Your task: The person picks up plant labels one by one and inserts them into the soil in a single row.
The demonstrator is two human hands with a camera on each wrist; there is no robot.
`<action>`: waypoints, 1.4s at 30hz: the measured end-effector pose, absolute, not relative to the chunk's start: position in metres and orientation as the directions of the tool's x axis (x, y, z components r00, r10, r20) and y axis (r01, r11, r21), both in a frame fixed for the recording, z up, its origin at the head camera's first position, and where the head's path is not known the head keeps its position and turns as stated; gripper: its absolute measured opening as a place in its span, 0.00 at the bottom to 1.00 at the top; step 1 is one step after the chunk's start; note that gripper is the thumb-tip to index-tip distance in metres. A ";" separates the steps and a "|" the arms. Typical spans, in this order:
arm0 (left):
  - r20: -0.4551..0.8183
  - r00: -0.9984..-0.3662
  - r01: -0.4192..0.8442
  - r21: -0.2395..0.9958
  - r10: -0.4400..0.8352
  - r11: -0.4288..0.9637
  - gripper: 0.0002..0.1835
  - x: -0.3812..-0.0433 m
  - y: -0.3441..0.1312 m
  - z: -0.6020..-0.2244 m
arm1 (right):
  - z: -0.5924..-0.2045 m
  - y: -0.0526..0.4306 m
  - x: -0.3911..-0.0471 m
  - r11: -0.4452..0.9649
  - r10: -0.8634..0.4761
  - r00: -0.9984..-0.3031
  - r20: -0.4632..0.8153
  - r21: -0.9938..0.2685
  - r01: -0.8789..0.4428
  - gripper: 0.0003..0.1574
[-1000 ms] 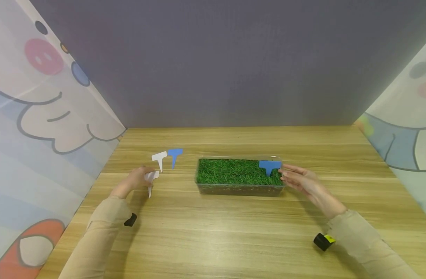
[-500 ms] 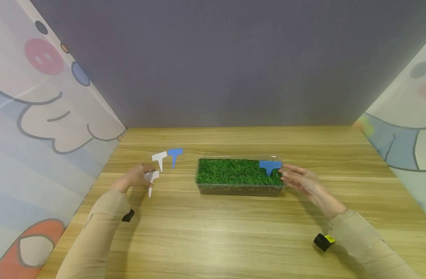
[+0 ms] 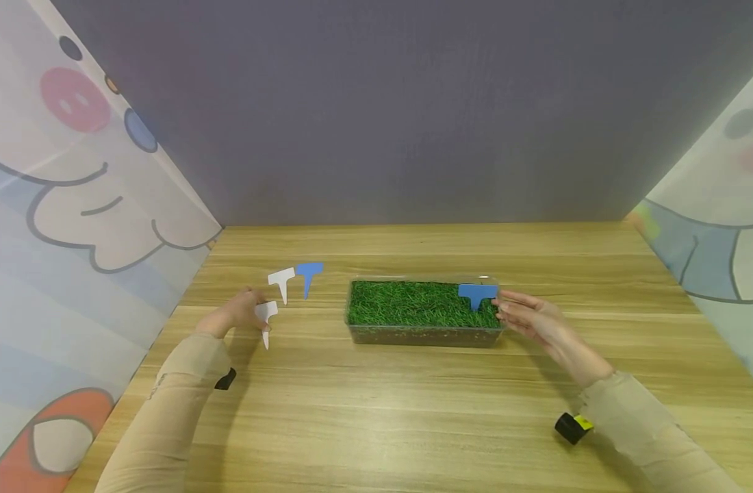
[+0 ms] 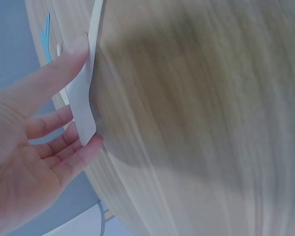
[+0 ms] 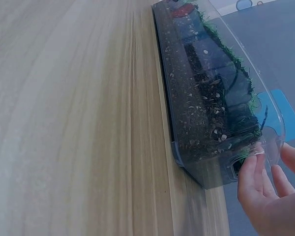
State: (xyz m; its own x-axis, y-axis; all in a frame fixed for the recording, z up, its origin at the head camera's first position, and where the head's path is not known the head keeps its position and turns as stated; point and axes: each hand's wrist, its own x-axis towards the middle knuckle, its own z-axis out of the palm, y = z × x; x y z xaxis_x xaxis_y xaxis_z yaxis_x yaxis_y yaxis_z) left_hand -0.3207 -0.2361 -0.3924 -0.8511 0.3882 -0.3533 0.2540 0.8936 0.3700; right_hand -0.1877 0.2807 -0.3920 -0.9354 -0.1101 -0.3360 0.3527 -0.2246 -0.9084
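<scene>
In the head view my left hand (image 3: 241, 311) is at a white T-shaped plant label (image 3: 266, 320) on the left of the table. The left wrist view shows the thumb on the label's (image 4: 81, 101) head edge and fingertips at its other end, pinching it. A second white label (image 3: 282, 282) and a blue label (image 3: 309, 275) lie just beyond. My right hand (image 3: 539, 325) grips the right end of a clear planter box (image 3: 426, 337) by its rim, thumb and fingers around the end wall. Another blue label (image 3: 477, 293) stands upright in the grass (image 3: 401, 302) near that hand.
The planter holds dark soil with pale bits (image 5: 201, 105) beneath the grass. A grey wall panel (image 3: 426, 109) rises behind the wooden table (image 3: 376, 418), with cartoon-printed sheets (image 3: 74, 205) at the sides. Black devices (image 3: 572, 428) sit at both wrists.
My left hand has drawn back slightly left, a fingertip coming to the label's near side. The white label has shifted and turned a little. The right hand and planter have stayed still.
</scene>
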 end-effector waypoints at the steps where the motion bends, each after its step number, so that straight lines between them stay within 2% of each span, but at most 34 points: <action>1: -0.356 -0.854 0.248 0.360 0.379 0.899 0.32 -0.321 -0.236 -0.393 | -0.392 0.281 -0.188 -0.226 -0.111 -0.935 -0.336 -0.908 0.353 0.29; 9: -0.356 -0.858 0.240 0.361 0.371 0.901 0.28 -0.322 -0.240 -0.396 | -0.392 0.281 -0.188 -0.237 -0.113 -0.935 -0.336 -0.905 0.354 0.29; 15: -0.361 -0.846 0.215 0.442 0.392 0.871 0.29 -0.324 -0.245 -0.397 | -0.394 0.281 -0.189 -0.262 -0.120 -0.939 -0.323 -0.902 0.343 0.16; 18: -0.367 -0.841 0.178 0.505 0.397 0.845 0.26 -0.326 -0.246 -0.396 | -0.394 0.281 -0.189 -0.268 -0.125 -0.941 -0.314 -0.903 0.337 0.14; 22: -0.382 -0.831 0.123 0.584 0.405 0.802 0.20 -0.327 -0.249 -0.396 | -0.395 0.281 -0.189 -0.251 -0.126 -0.941 -0.313 -0.908 0.336 0.17; 28: -0.390 -0.813 0.039 0.704 0.433 0.709 0.19 -0.328 -0.253 -0.397 | -0.393 0.281 -0.189 -0.220 -0.121 -0.939 -0.321 -0.914 0.340 0.28; 35: -0.369 -0.812 -0.007 0.782 0.453 0.624 0.17 -0.327 -0.251 -0.391 | -0.393 0.281 -0.189 -0.249 -0.121 -0.937 -0.328 -0.904 0.348 0.16; 42: -0.347 -0.831 -0.012 0.792 0.435 0.610 0.18 -0.323 -0.247 -0.382 | -0.393 0.281 -0.189 -0.252 -0.122 -0.936 -0.331 -0.902 0.351 0.14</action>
